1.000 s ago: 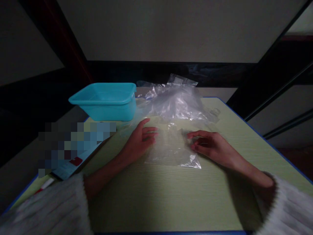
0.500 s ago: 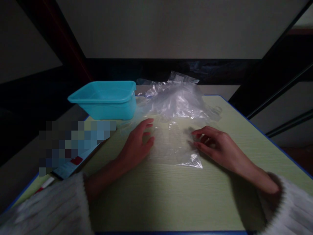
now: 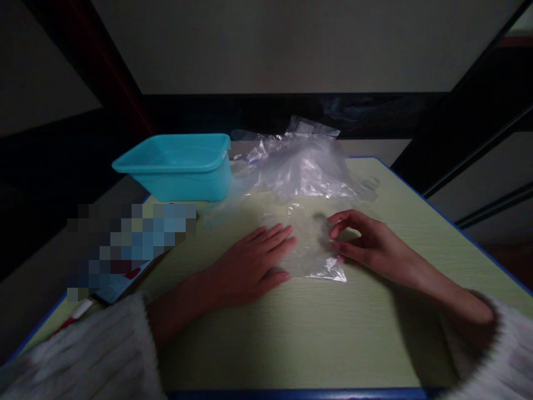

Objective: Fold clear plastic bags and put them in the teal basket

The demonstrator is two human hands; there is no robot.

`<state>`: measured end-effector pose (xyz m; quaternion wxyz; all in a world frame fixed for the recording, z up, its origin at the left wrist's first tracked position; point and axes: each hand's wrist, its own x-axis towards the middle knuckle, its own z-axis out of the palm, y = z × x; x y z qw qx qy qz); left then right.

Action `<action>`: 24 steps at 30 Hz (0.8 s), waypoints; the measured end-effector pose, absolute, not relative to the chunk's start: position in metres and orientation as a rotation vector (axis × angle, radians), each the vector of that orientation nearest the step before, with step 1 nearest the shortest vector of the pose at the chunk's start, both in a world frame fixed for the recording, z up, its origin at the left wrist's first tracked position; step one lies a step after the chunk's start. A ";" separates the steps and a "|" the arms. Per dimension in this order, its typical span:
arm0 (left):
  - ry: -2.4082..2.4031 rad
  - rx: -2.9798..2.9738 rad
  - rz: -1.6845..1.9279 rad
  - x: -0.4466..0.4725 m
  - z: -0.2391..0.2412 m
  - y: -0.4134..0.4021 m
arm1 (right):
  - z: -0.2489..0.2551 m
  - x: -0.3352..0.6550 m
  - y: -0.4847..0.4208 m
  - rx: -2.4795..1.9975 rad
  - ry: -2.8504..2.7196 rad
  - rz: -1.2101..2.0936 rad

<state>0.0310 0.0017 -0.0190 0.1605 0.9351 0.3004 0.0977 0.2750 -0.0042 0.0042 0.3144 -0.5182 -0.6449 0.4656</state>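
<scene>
A clear plastic bag [image 3: 310,253] lies flat on the pale green table in front of me. My left hand [image 3: 256,258] rests palm down over the bag's left part, fingers stretched out. At the bag's right edge is my right hand [image 3: 362,239], its fingers curved and a gap showing between thumb and forefinger. I cannot make out any thing held in it. Just beyond lies a heap of crumpled clear plastic bags [image 3: 308,166], partly piled on one another.
A turquoise plastic basin [image 3: 187,186] stands at the back left of the table [image 3: 266,344]. Nearer on the left lie a blurred-out flat item [image 3: 112,291] and a red and white pen-like object [image 3: 79,311]. A wall panel rises behind the table.
My left hand has moved right and come down flat onto the bag. My right hand stays by the bag's right edge, its thumb and forefinger a little wider apart. The view has tilted slightly.
</scene>
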 end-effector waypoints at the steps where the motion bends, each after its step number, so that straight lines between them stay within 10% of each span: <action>1: 0.861 2.684 0.271 0.031 -0.019 0.002 | 0.004 0.275 -0.004 -1.365 -1.701 1.241; 18: 0.949 2.726 0.199 0.032 -0.020 0.002 | -0.003 0.275 -0.009 -1.390 -1.751 1.383; 24: 0.759 2.771 0.324 0.037 -0.012 -0.007 | 0.000 0.275 -0.009 -1.337 -2.118 0.534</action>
